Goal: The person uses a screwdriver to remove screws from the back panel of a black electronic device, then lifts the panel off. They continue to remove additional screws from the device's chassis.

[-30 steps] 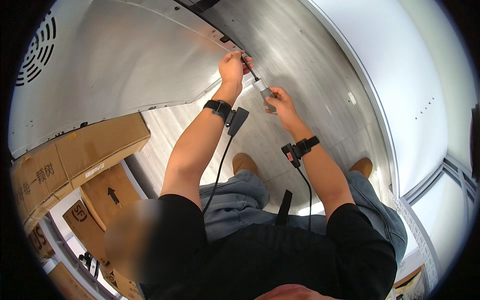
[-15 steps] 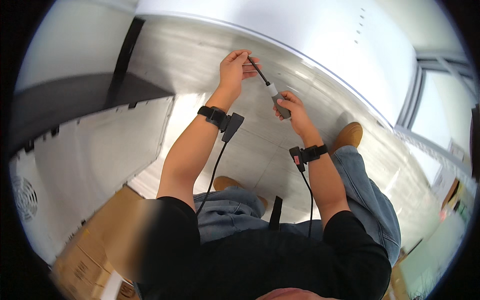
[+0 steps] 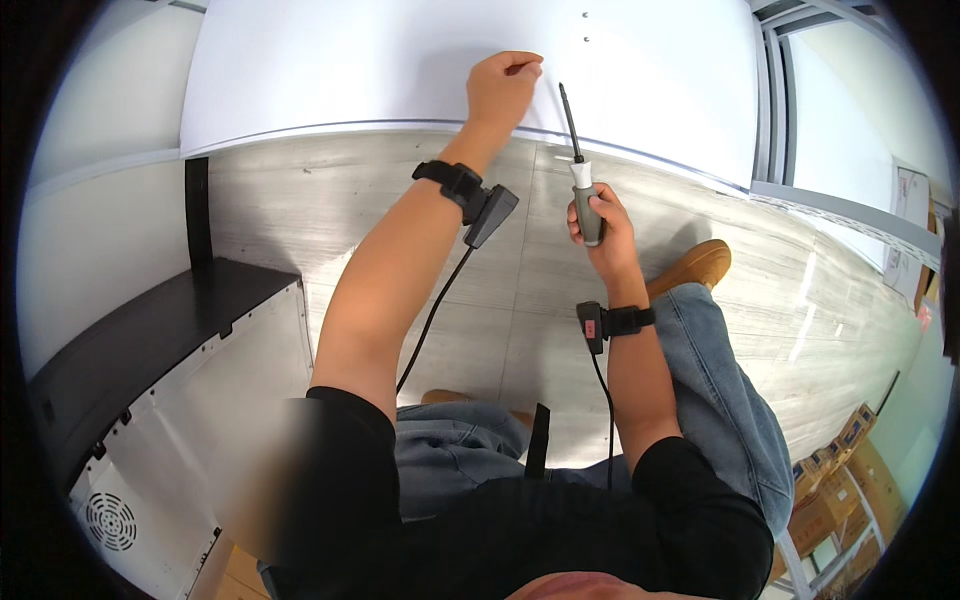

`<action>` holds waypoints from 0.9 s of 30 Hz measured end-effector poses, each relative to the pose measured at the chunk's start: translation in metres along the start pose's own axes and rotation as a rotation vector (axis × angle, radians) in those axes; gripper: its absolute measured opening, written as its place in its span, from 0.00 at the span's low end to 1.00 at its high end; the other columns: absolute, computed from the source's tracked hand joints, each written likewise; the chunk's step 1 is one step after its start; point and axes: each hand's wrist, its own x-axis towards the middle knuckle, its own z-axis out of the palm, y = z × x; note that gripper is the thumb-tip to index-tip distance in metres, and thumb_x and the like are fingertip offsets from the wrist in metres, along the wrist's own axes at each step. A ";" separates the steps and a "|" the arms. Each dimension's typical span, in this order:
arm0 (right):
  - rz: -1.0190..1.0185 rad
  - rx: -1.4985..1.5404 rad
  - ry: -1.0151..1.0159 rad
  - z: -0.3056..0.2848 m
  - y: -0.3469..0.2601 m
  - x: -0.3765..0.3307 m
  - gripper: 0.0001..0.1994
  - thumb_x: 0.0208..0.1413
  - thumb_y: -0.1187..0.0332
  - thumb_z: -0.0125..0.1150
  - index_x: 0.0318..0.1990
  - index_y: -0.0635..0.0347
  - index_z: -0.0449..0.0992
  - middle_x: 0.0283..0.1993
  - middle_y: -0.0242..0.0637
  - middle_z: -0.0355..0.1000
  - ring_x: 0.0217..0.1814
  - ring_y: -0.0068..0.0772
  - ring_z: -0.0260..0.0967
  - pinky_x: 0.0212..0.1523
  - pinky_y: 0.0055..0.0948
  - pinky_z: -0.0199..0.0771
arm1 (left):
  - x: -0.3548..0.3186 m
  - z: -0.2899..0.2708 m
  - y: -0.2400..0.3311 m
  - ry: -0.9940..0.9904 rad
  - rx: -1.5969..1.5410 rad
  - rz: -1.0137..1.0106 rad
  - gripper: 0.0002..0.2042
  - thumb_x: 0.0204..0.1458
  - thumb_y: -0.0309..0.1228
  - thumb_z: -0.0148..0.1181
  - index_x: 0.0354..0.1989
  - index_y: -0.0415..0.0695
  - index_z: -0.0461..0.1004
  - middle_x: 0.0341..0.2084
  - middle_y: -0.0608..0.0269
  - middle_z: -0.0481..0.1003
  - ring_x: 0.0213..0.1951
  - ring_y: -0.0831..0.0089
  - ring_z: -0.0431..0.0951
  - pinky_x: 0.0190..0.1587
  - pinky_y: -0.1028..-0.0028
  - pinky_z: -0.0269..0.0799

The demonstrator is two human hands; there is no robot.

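Note:
In my right hand (image 3: 611, 232) is a screwdriver (image 3: 582, 180) with a grey and white handle, its fingers wrapped round the grip. The dark shaft points away from me, its tip over the white panel (image 3: 350, 75) and apart from my other hand. To the left of that tip, my left hand (image 3: 502, 92) is raised over the panel with thumb and fingers pinched together. Whatever lies in this pinch, if anything, is too small or hidden to make out. Two small dark dots (image 3: 586, 39) mark the panel beyond the screwdriver.
A white cabinet (image 3: 240, 380) with a black top edge and a round vent stands at the left. Grey metal framing (image 3: 780, 120) rises at the right. Cardboard boxes (image 3: 835, 490) sit at the lower right. A black cable (image 3: 432, 310) hangs from my left wrist.
My left hand has moved away from the screwdriver's shaft and closed into a pinch. The screwdriver has turned more upright in the picture. My view has shifted, showing more of the panel ahead.

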 end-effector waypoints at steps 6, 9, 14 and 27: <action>-0.065 0.113 0.088 -0.011 -0.002 0.007 0.08 0.56 0.64 0.47 0.40 0.56 0.65 0.26 0.36 0.70 0.24 0.25 0.64 0.24 0.25 0.61 | 0.016 0.038 -0.007 0.056 0.402 0.385 0.05 0.47 0.31 0.62 0.31 0.47 0.81 0.26 0.67 0.78 0.33 0.69 0.73 0.37 0.70 0.69; -0.076 0.164 0.095 -0.016 -0.002 0.010 0.09 0.56 0.64 0.47 0.41 0.57 0.64 0.27 0.37 0.70 0.25 0.25 0.63 0.24 0.25 0.61 | 0.021 0.047 -0.011 0.086 0.476 0.467 0.03 0.45 0.33 0.65 0.29 0.53 0.82 0.25 0.71 0.76 0.38 0.68 0.70 0.42 0.67 0.64; -0.090 0.181 0.105 -0.018 0.000 0.008 0.09 0.57 0.63 0.47 0.41 0.56 0.64 0.27 0.37 0.69 0.25 0.26 0.63 0.24 0.26 0.60 | 0.022 0.059 -0.012 0.133 0.639 0.468 0.04 0.44 0.36 0.67 0.28 0.55 0.82 0.24 0.73 0.74 0.39 0.70 0.69 0.45 0.65 0.58; -0.052 0.129 0.065 0.001 0.012 0.007 0.11 0.56 0.61 0.49 0.41 0.55 0.65 0.27 0.35 0.69 0.25 0.25 0.63 0.24 0.25 0.62 | 0.002 0.007 -0.028 0.109 0.328 0.399 0.05 0.45 0.30 0.64 0.31 0.47 0.80 0.24 0.62 0.77 0.32 0.62 0.75 0.37 0.64 0.70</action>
